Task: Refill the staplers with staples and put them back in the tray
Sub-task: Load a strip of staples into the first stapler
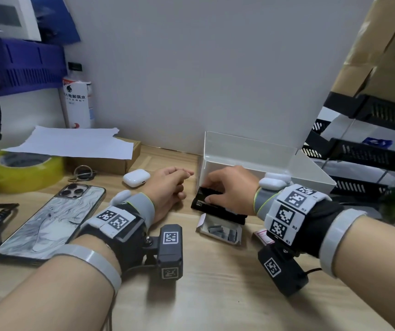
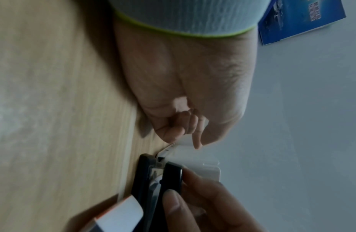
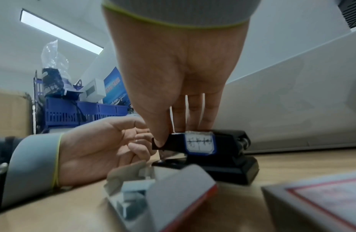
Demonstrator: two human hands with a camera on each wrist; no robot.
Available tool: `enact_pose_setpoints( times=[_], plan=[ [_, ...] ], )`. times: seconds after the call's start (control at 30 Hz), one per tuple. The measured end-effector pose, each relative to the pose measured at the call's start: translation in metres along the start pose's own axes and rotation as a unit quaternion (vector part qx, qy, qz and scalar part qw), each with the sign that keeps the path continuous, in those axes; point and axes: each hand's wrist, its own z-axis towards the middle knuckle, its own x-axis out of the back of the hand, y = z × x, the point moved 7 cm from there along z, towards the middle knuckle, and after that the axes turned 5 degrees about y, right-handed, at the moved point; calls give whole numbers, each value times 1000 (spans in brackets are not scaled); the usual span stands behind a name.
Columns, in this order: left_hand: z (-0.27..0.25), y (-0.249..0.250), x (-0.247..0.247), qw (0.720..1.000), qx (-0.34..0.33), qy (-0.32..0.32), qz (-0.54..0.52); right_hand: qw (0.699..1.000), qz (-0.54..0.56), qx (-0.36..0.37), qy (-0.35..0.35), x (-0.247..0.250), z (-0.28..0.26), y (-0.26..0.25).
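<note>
While the right hand (image 1: 230,185) gripped the top of a black stapler (image 1: 218,206) from above, thumb on the near side and fingers over the far side, the head view showed the stapler standing on the wooden bench (image 1: 203,295), just in front of the white tray (image 1: 246,151). An opened box of staples (image 1: 220,230) lay just in front of the stapler. The left hand (image 1: 167,189) rested on the bench just left of the stapler, fingers loosely curled; whether it held anything could not be told here.

From the left wrist view, blurred and turned sideways, the left hand's fingers (image 2: 173,130) were curled in towards the palm, their tips close to the stapler's (image 2: 159,180) front end, where a metal channel showed between the black base and the black top. A thin pale strip may have lain near the fingertips, but it was too blurred to name.

From the right wrist view, the right hand's thumb (image 3: 153,125) pressed the front edge of the stapler's (image 3: 212,149) labelled top, which stood raised off its base. The left hand (image 3: 105,144) sat just left of the stapler's nose, finger and thumb drawn together.

To do this step well, the right hand should probably hold the top steady and wide enough, and the left should line a staple strip square with the channel before sliding it in.
</note>
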Motion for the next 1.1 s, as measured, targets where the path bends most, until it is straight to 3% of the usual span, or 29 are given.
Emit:
enact_pose_setpoints(
  times=[0.37, 0.63, 0.87, 0.97, 1.0, 1.1],
  plan=[
    [-2, 0, -3, 1000, 6, -14, 10, 994, -76, 18, -72, -10, 0, -5],
    [-17, 1, -24, 989, -35, -135, 51, 986, -132, 38, -90, -11, -2, -12],
    [-20, 6, -27, 985, 6, -170, 29, 992, -107, 63, 5, 24, 0, -27],
    [-18, 6, -20, 989, 28, -143, -25, 993, -96, 58, 36, 27, -1, -32],
    [-16, 7, -17, 990, 29, -130, -51, 992, -96, 52, 63, 33, -2, -33],
    [-11, 17, -8, 985, -1, -101, -142, 967, -90, 24, 238, 66, -7, -29]
  ],
)
